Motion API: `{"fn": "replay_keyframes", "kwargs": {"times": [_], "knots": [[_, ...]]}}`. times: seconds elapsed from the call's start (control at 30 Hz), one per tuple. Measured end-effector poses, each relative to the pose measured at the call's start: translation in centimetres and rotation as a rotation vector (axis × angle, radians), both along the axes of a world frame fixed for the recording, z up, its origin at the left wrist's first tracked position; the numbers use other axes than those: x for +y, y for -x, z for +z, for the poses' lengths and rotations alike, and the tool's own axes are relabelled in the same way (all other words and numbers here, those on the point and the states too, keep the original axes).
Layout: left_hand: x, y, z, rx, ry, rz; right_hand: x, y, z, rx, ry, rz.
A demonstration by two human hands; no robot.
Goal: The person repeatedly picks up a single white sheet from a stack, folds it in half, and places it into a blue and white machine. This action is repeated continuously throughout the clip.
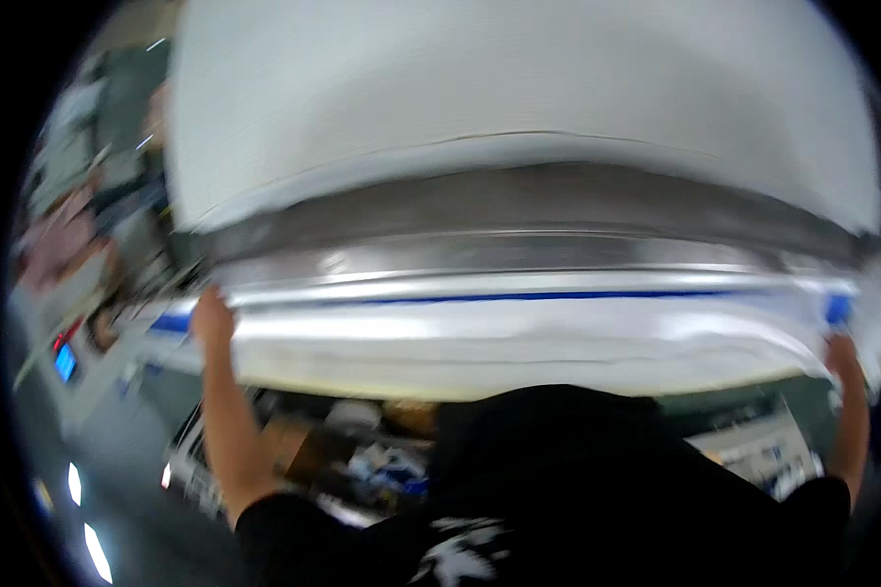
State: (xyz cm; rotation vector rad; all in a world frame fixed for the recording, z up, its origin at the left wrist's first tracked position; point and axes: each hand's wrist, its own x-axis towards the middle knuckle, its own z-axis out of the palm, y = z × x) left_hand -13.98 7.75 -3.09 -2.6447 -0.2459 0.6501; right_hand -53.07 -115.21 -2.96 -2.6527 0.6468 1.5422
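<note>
A long white sheet (440, 350) stretches across in front of me, its surface shiny in places. Along it runs a thin blue line (538, 295). My left hand (213, 315) is closed at the sheet's left end, beside a blue patch (172, 323). At the far right end my right hand (840, 350) is closed on the sheet's edge, just below another blue patch (838, 308). Both hands are blurred, so single fingers do not show. Just beyond the sheet lies a long silvery metal bar (519, 252).
Past the metal bar rises a broad white ribbed surface (529, 78) with a grey band (558, 196) at its near edge. Beneath the sheet are a brown box (308, 450) and mixed items. A small lit blue screen (66, 362) is at left, near blurred clutter.
</note>
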Motion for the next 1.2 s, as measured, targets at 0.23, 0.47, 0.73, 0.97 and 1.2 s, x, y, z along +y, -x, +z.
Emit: {"fn": "replay_keyframes", "kwargs": {"times": [0.23, 0.47, 0.73, 0.97, 1.2], "knots": [[-26.2, 4.4, -1.6, -0.284, 0.854, -0.385, 21.4, -13.0, 4.5, 0.193, -0.155, 0.205], [-53.7, 11.3, -2.0, 0.288, 1.673, -0.503, 31.1, -16.9, 4.6, 0.194, -0.379, 0.156], [-56.3, 11.3, -3.6, 1.034, 1.333, -0.267, 37.3, -19.2, 1.5, 0.17, -0.715, -0.091], [-45.5, 5.5, 0.6, 0.249, 1.574, 0.162, 39.1, -19.4, -1.4, -0.18, -0.66, -0.582], [-35.1, 5.2, -0.1, -0.108, 1.36, 0.147, 42.4, -18.3, -1.7, -0.32, -0.685, -0.485]]}}
